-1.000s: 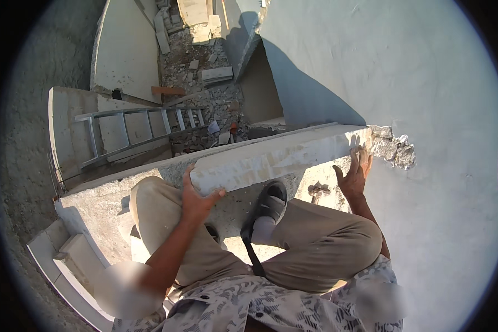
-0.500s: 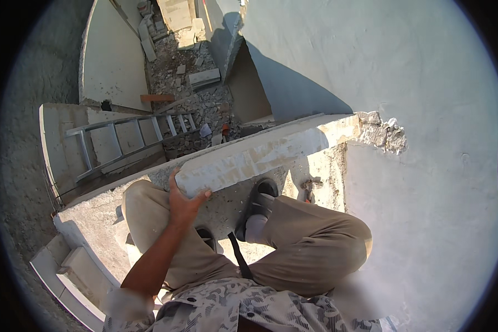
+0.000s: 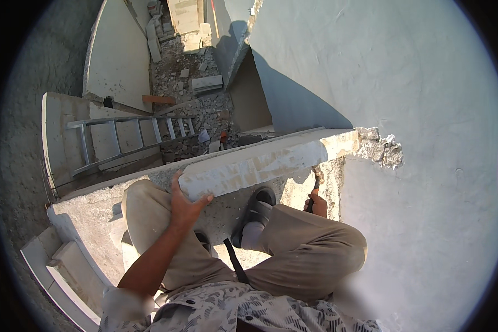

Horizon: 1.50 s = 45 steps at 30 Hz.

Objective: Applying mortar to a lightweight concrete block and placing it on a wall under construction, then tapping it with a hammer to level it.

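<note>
A long pale block [image 3: 254, 169], patchy with old white coating and mortar, lies across in front of me. My left hand [image 3: 188, 202] is closed around its near left end, thumb on the front face and fingers on the far side. The block's right end meets broken masonry [image 3: 379, 147] at the wall. Beyond my right knee, my right hand [image 3: 318, 206] is wrapped around the dark handle of what looks like a hammer [image 3: 317, 181]. The tool's head is small in view, just under the block.
I sit on a rough ledge [image 3: 91, 213], sandalled feet [image 3: 253, 214] on it. Past the block is a drop to rubble [image 3: 185, 77] with broken slabs. A metal ladder [image 3: 135, 138] leans at the left. A grey-blue wall [image 3: 426, 221] rises at the right.
My right hand has come into view and taken hold of the hammer, which lay on the ledge before. My left hand keeps its grip on the block; the view has shifted slightly.
</note>
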Tool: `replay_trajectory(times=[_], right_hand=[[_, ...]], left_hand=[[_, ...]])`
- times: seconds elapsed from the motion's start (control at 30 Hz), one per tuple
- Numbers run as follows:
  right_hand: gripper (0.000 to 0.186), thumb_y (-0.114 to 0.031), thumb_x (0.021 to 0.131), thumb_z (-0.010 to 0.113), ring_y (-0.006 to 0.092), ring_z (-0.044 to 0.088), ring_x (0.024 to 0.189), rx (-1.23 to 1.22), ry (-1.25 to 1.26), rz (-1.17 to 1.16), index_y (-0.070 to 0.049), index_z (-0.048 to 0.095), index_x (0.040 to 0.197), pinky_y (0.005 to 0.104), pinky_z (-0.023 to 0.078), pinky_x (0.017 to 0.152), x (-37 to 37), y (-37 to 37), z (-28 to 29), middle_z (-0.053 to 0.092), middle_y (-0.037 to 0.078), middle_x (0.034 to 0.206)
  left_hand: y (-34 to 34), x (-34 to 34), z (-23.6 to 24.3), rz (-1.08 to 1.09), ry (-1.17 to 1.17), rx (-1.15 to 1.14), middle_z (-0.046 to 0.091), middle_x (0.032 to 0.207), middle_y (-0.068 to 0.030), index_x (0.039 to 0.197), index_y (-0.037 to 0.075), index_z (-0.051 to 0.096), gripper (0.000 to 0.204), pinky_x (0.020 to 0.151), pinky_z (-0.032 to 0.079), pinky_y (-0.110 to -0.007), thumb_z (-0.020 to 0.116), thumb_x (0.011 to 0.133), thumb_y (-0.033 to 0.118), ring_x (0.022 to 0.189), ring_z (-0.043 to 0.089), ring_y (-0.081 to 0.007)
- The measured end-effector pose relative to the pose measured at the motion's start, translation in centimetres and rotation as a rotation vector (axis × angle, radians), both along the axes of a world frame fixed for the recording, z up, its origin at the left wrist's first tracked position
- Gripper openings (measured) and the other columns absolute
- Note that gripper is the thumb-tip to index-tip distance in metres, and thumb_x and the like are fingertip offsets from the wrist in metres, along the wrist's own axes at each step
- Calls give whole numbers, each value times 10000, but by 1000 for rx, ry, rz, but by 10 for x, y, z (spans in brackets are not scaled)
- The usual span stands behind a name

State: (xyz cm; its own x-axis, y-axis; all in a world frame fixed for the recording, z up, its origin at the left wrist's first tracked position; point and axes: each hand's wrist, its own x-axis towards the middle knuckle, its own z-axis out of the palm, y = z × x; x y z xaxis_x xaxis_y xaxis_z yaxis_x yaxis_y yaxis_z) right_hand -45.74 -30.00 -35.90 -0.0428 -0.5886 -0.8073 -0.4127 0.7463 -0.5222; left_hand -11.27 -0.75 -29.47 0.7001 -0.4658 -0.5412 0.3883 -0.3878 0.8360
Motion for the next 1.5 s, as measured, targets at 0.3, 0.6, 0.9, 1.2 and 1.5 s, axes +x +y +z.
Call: replay_trajectory(times=[0.3, 0.6, 0.9, 1.2, 1.5], right_hand=[[314, -315, 1039, 549, 167, 535, 529, 43, -56, 76, -6, 533, 1090, 341, 450, 453, 33, -14, 2, 550, 57, 709], [307, -308, 1014, 581, 174, 541, 510, 44, -72, 92, -6, 550, 1062, 347, 446, 434, 39, -30, -3, 558, 57, 699], [257, -263, 995, 581, 166, 544, 505, 62, -83, 44, -14, 557, 1054, 346, 453, 438, 46, -32, 2, 563, 55, 695], [266, -258, 984, 575, 161, 540, 497, 81, -79, 50, -6, 556, 1068, 340, 450, 430, 38, -41, -5, 563, 49, 687], [249, -270, 1001, 572, 167, 533, 486, 90, -76, 51, -22, 566, 1023, 346, 456, 440, 35, -40, -3, 562, 52, 682]], left_hand=[[7, -3, -10, 5, -19, -9, 523, 1359, -211, 1549, 9, 216, 1090, 1097, 440, -402, 914, 721, 133, 1260, 542, -293], [2, -2, 0, -18, -3, 13, 521, 1366, -220, 1551, 6, 210, 1100, 1108, 431, -410, 917, 717, 131, 1265, 541, -298], [1, -1, 3, 10, 16, -7, 524, 1361, -211, 1551, 12, 207, 1099, 1105, 430, -406, 915, 717, 126, 1261, 542, -291], [2, -4, -3, -11, -6, 24, 513, 1373, -217, 1559, 9, 187, 1114, 1104, 436, -406, 918, 728, 138, 1278, 535, -290], [4, -4, -10, -23, -31, 42, 510, 1383, -228, 1555, -7, 187, 1130, 1109, 425, -416, 926, 720, 172, 1291, 522, -304]])
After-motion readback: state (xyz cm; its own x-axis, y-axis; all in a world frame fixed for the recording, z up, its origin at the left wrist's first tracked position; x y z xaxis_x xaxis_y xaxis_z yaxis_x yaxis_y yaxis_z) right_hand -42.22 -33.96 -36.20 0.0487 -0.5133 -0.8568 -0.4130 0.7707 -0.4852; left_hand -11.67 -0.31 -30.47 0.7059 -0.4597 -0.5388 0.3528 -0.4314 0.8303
